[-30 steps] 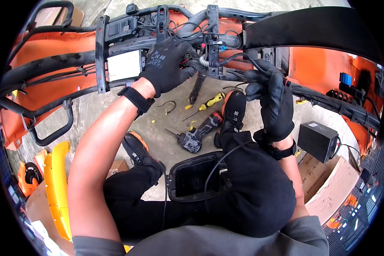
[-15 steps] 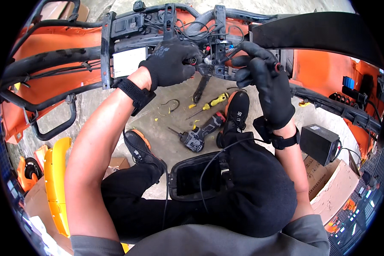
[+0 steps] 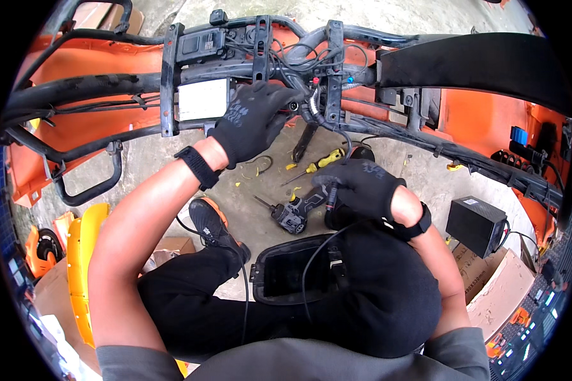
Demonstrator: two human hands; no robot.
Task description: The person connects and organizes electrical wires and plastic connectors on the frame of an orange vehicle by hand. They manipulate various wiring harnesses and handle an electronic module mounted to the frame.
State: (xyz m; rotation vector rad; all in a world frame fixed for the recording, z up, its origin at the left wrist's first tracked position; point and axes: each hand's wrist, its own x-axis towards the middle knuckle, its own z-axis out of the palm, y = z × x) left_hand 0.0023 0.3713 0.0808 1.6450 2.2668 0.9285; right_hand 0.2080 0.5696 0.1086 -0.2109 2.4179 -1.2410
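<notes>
Over the vehicle frame (image 3: 117, 82), my left hand (image 3: 251, 120) in a black glove closes on a round black connector (image 3: 293, 106) with its pin face showing. My right hand (image 3: 362, 185), also gloved, is lower, above my right knee. Its fingers are closed on a black cable plug (image 3: 332, 197) with a red ring. A black cable (image 3: 348, 143) runs from the frame down toward that hand. Beside the left hand a white-topped box (image 3: 203, 100) sits in the frame. Red and blue caps and grey corrugated sleeving (image 3: 314, 101) show among the wires.
On the floor lie a grey cordless driver (image 3: 291, 217), a yellow screwdriver (image 3: 324, 161) and yellow scraps. A black tray-like part (image 3: 292, 270) is between my legs. A black box (image 3: 476, 223) and cardboard (image 3: 499, 286) stand right; a yellow panel (image 3: 86, 267) stands left.
My right hand has come down from the frame toward my knee with the plug, its fingers now closed palm-down. The left hand stays at its connector. The view has shifted slightly.
</notes>
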